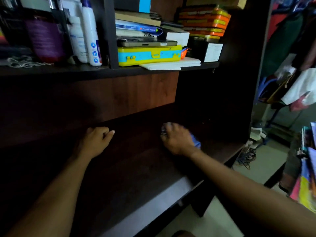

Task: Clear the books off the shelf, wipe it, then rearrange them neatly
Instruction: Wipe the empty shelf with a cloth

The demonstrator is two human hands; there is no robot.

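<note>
The shelf we were cleaning lay dark and bare of books, its board running from the wooden back panel out to the pale front edge. Our right hand pressed a blue cloth flat on the board toward the right, fingers curled over it and gripping it, the cloth showing at the fingertips and behind the wrist. Our left hand rested on the board well to the left, fingers loosely curled and holding nothing — a brace, we judged. The wiping step looked to be in hand. To do it well we would keep the cloth bunched firmly under the palm, sweep in overlapping passes from the back panel toward the front edge, and reach into the dark right corner, where dust could hide unseen. The books themselves seemed to be the colourful stack at the far right edge of view, off the shelf; it was too cropped for us to be sure.

On the shelf above, a yellow and blue case sat closed, so its contents were hidden — a tablet and papers were stacked on top. Left of the divider stood white bottles and a purple jar.
</note>
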